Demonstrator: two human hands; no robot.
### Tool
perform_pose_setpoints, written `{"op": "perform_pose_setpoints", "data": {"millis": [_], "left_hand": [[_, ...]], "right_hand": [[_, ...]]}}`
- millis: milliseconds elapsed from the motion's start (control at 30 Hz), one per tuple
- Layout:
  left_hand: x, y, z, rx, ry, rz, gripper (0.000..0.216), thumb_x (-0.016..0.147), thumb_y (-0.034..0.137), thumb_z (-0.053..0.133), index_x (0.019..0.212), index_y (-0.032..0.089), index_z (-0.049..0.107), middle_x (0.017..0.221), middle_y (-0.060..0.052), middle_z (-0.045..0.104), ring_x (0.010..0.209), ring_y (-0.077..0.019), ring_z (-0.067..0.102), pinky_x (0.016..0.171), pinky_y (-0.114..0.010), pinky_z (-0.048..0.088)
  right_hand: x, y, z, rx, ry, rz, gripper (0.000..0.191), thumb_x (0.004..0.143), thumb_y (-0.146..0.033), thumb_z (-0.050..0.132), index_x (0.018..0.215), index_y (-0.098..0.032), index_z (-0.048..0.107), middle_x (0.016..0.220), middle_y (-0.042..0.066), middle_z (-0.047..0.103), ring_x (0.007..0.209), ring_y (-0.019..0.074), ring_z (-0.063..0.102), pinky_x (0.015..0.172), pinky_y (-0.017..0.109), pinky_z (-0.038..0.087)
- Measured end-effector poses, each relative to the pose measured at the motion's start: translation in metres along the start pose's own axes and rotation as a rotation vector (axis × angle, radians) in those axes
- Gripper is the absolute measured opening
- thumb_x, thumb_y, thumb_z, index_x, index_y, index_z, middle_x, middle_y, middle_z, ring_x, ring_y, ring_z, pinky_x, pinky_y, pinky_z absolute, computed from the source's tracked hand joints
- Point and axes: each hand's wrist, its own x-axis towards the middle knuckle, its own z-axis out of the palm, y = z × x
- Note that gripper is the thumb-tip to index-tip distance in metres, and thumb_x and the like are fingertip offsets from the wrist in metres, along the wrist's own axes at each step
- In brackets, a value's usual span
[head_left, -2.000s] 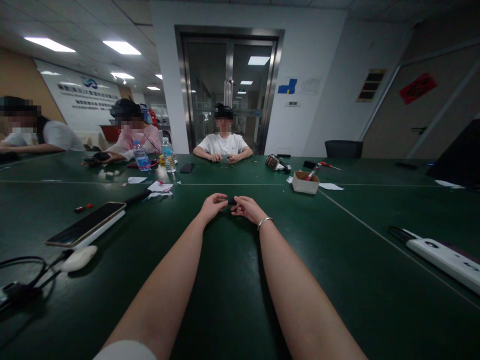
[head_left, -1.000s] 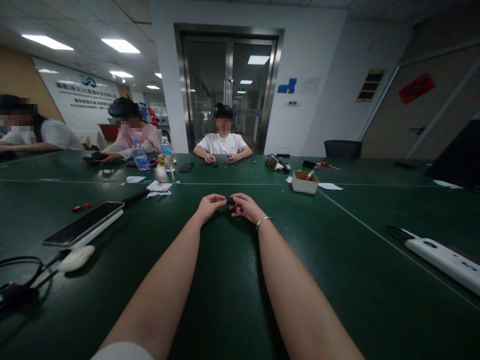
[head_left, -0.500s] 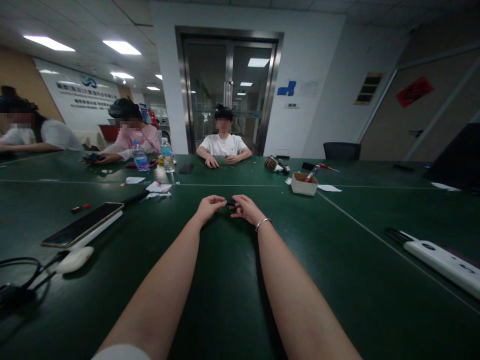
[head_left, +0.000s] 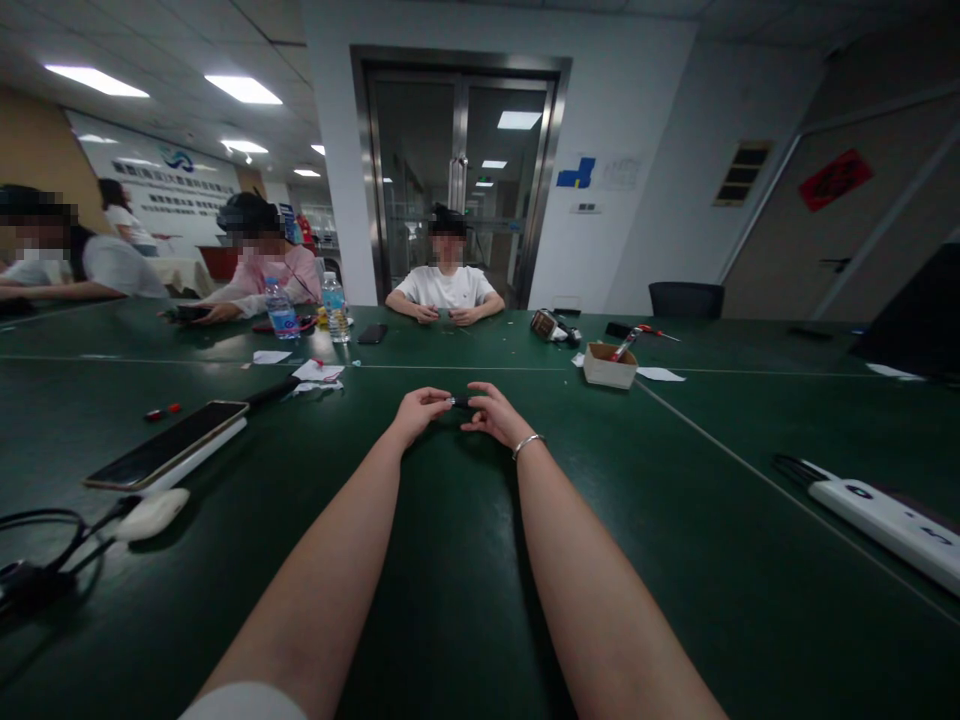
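Observation:
A small black piece with a silvery end [head_left: 460,402] is held level between my two hands, just above the green table [head_left: 457,520]. My left hand [head_left: 421,413] pinches the silvery end between thumb and fingertips. At the black end is my right hand [head_left: 495,413], its fingers bent around it and the index finger raised a little. A metal bangle circles my right wrist. The piece is too small and partly covered for its kind to be clear.
To the left lie a phone [head_left: 172,440] on a white box, a white device with black cables [head_left: 154,514] and paper scraps [head_left: 319,372]. Bottles [head_left: 281,310] stand further back. On the right are a small box [head_left: 610,366] and a power strip [head_left: 889,518]. Co-workers sit opposite.
My right index finger has lifted off the small black piece, so more of it shows. My left hand stays nearly still. The person opposite has drawn their hands closer together.

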Motion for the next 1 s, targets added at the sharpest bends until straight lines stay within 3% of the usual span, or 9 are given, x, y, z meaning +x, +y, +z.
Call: {"op": "perform_pose_setpoints", "data": {"millis": [100, 233, 367, 500, 633, 800, 933, 1000], "left_hand": [[-0.0002, 0.0003, 0.0003, -0.011, 0.000, -0.008, 0.033, 0.051, 0.026, 0.077, 0.080, 0.014, 0.067, 0.078, -0.005, 0.067, 0.069, -0.0129, 0.059, 0.070, -0.029, 0.045], [0.0003, -0.0003, -0.0001, -0.006, 0.002, -0.010, 0.034, 0.051, 0.026, 0.078, 0.081, 0.014, 0.067, 0.077, -0.005, 0.066, 0.067, -0.0122, 0.058, 0.069, -0.028, 0.045], [0.0018, -0.0016, -0.0008, 0.001, 0.000, -0.010, 0.034, 0.053, 0.026, 0.077, 0.083, 0.014, 0.067, 0.076, -0.004, 0.066, 0.063, -0.0106, 0.057, 0.066, -0.027, 0.044], [0.0014, -0.0008, -0.0005, 0.000, 0.012, -0.018, 0.035, 0.051, 0.026, 0.077, 0.083, 0.013, 0.067, 0.076, -0.005, 0.066, 0.063, -0.0111, 0.057, 0.066, -0.027, 0.044], [-0.0015, 0.0021, 0.0009, -0.014, 0.017, -0.021, 0.036, 0.050, 0.026, 0.078, 0.081, 0.013, 0.067, 0.076, -0.006, 0.066, 0.065, -0.0120, 0.057, 0.066, -0.027, 0.045], [-0.0034, 0.0045, 0.0013, -0.020, 0.019, -0.032, 0.036, 0.050, 0.027, 0.078, 0.081, 0.013, 0.067, 0.077, -0.006, 0.067, 0.065, -0.0114, 0.057, 0.067, -0.027, 0.044], [-0.0028, 0.0041, 0.0011, -0.030, 0.018, -0.035, 0.036, 0.050, 0.026, 0.078, 0.082, 0.013, 0.066, 0.077, -0.006, 0.067, 0.065, -0.0111, 0.057, 0.067, -0.027, 0.045], [-0.0025, 0.0038, 0.0011, -0.044, 0.022, -0.036, 0.036, 0.050, 0.026, 0.078, 0.081, 0.013, 0.066, 0.077, -0.005, 0.066, 0.065, -0.0109, 0.058, 0.068, -0.027, 0.045]], "right_hand": [[-0.0010, -0.0012, 0.0007, -0.023, 0.006, 0.043, 0.015, 0.081, -0.017, 0.053, 0.095, -0.020, 0.049, 0.067, -0.005, 0.052, 0.039, 0.0018, 0.045, 0.054, 0.033, 0.059], [-0.0010, -0.0012, 0.0009, -0.011, -0.017, -0.012, 0.028, 0.074, -0.008, 0.057, 0.097, -0.022, 0.049, 0.072, -0.006, 0.053, 0.041, 0.0019, 0.048, 0.057, 0.033, 0.059], [-0.0013, -0.0016, 0.0017, -0.038, 0.001, 0.034, 0.018, 0.080, -0.016, 0.054, 0.096, -0.020, 0.047, 0.068, -0.005, 0.053, 0.040, 0.0034, 0.049, 0.053, 0.032, 0.058], [-0.0033, -0.0029, 0.0030, -0.011, -0.001, -0.015, 0.036, 0.074, -0.008, 0.057, 0.103, -0.025, 0.045, 0.077, -0.006, 0.053, 0.043, 0.0027, 0.050, 0.058, 0.034, 0.059], [-0.0048, -0.0034, 0.0029, -0.041, -0.013, 0.019, 0.024, 0.080, -0.017, 0.054, 0.102, -0.022, 0.045, 0.075, -0.004, 0.052, 0.042, 0.0029, 0.050, 0.056, 0.033, 0.059], [-0.0030, -0.0021, 0.0010, -0.072, -0.057, -0.015, 0.045, 0.072, -0.010, 0.060, 0.109, -0.028, 0.042, 0.085, -0.005, 0.052, 0.046, 0.0026, 0.053, 0.059, 0.033, 0.059], [-0.0014, -0.0014, 0.0004, -0.071, -0.050, 0.017, 0.026, 0.079, -0.019, 0.055, 0.103, -0.023, 0.044, 0.078, -0.003, 0.056, 0.042, 0.0033, 0.050, 0.052, 0.030, 0.057], [-0.0020, -0.0019, 0.0005, -0.057, -0.057, -0.013, 0.034, 0.076, -0.013, 0.056, 0.105, -0.026, 0.045, 0.083, -0.003, 0.057, 0.042, 0.0026, 0.050, 0.053, 0.031, 0.058]]}}
